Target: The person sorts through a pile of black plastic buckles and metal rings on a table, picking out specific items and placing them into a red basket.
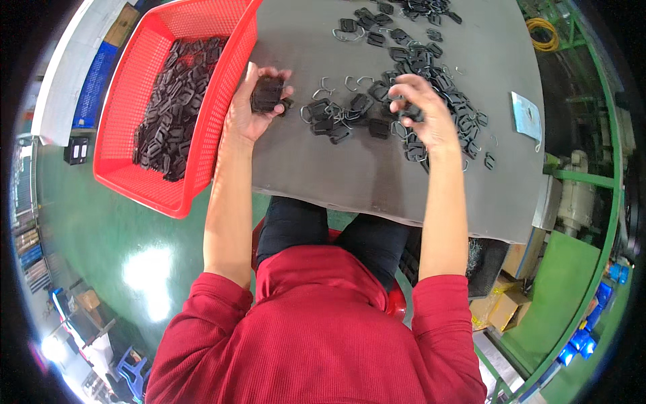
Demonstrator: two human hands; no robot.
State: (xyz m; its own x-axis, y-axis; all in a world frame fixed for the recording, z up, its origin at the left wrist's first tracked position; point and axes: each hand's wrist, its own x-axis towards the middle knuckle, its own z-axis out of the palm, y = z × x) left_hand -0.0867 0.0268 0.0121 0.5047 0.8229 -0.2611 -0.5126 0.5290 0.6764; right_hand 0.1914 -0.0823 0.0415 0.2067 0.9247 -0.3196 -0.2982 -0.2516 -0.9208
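Observation:
My left hand (pixel 252 101) is beside the red basket, its fingers wrapped round a small stack of black plastic buckles (pixel 267 94). Over the loose pile on the table, my right hand (pixel 428 111) curls its fingers and thumb round a dark piece (pixel 410 112) that looks like another black buckle; its fingers are slightly blurred. Between my hands lies a cluster of black buckles (pixel 360 104) mixed with bent metal wire hooks (pixel 324 85). The larger pile of black buckles (pixel 422 60) runs from the far edge down past my right hand, partly hidden by it.
A red plastic basket (pixel 195 192), holding many black buckles (pixel 176 108), stands tilted at the table's left. A blue face mask (pixel 526 116) lies on the grey table (pixel 323 168) near its right edge. Cardboard boxes (pixel 508 310) and green metal framing (pixel 609 182) are at the right.

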